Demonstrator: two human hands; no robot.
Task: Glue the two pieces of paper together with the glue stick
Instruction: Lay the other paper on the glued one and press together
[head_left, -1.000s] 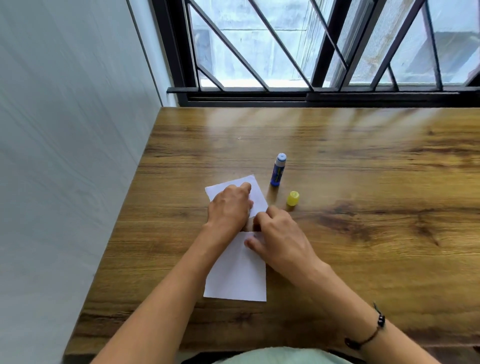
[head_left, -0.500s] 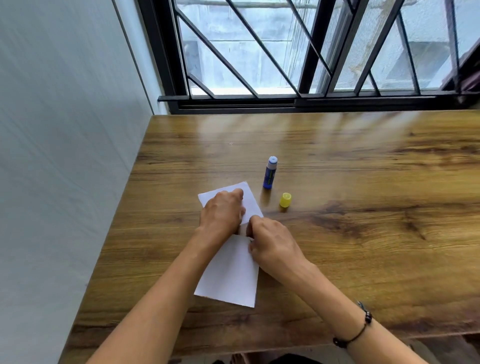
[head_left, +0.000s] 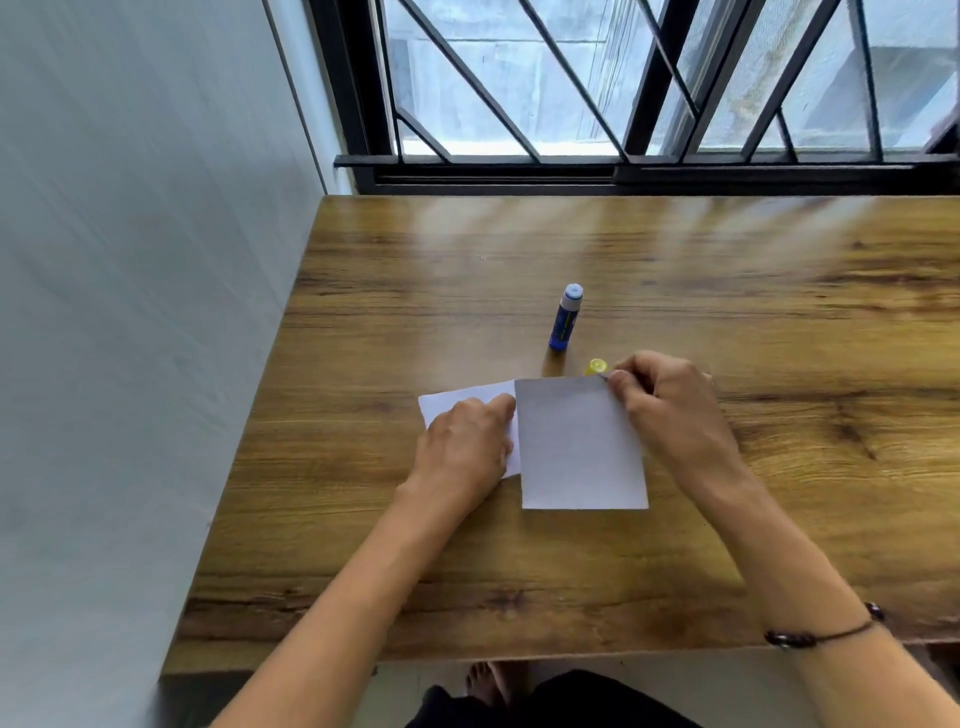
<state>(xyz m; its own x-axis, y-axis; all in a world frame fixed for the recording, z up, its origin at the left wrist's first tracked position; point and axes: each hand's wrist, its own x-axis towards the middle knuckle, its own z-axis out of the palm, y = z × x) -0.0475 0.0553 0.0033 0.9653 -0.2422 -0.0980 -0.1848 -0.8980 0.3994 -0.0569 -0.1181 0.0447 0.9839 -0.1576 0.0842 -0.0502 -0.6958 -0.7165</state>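
Observation:
Two white paper pieces lie near the table's middle. My left hand (head_left: 465, 449) rests palm down on the left paper (head_left: 457, 399), covering most of it. My right hand (head_left: 670, 410) pinches the far right corner of the second paper (head_left: 579, 447), which is lifted and looks grey in shadow, its left edge against the first sheet. The blue glue stick (head_left: 565, 318) stands upright and uncapped just beyond the papers. Its yellow cap (head_left: 595, 366) sits on the table beside my right fingertips, partly hidden by the lifted paper.
The wooden table (head_left: 727, 291) meets a pale wall (head_left: 130, 312) on the left and a barred window (head_left: 623, 104) at the back. Its front edge runs close to my body. A dark bracelet (head_left: 821, 631) circles my right wrist.
My right hand has lifted the near paper from the table and swung it to the right, gripped by a corner. My left hand stays pressed on the other sheet. The camera view shifted.

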